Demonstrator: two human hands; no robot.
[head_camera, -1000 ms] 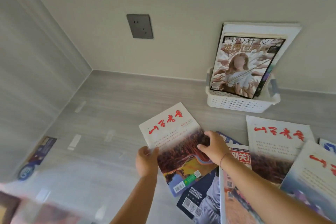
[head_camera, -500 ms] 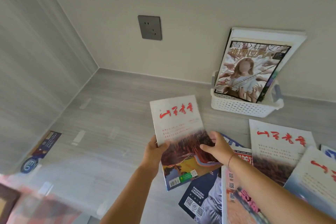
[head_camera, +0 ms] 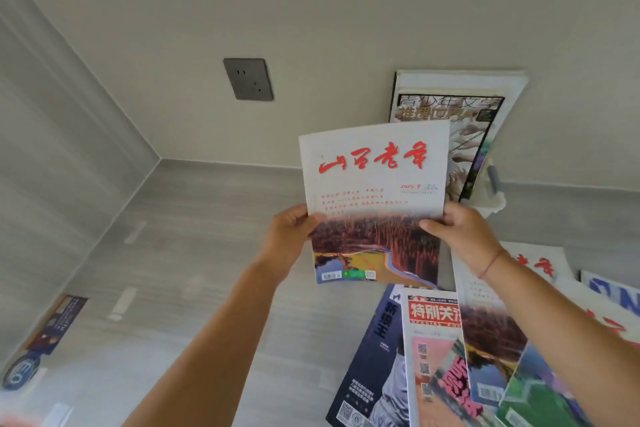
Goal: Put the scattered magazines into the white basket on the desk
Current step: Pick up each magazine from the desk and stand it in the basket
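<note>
Left hand (head_camera: 289,239) pinches the left edge of the held magazine (head_camera: 374,198), thumb on the cover, fingers hidden behind; right hand (head_camera: 460,236) grips the right edge the same way. Both are closed on it at mid-height. Judgement: the two-sided hold keeps the thin, floppy cover flat and upright so it can slide in spine-down.

Held magazine is clear of the desk (head_camera: 194,253), cover toward the camera, and hides most of the white basket (head_camera: 497,199). Only the basket's right rim and handle show, at 3 o'clock of the magazine.

Basket sits against the wall at 1 o'clock in view. Magazines in it stand leaning back on the wall, likely because they are taller than the basket.

Counts:
- Held: one.
- In basket: one dark-framed cover (head_camera: 464,135) in front, a pale stack behind it; number there cannot be told.
- Loose pile (head_camera: 433,357) at 5 o'clock: at least five overlapping covers, edges cut off by the frame.
- One loose item (head_camera: 52,326) alone at 8 o'clock, by the side wall.
- Wall socket (head_camera: 247,79): one, at 11 o'clock.
</note>
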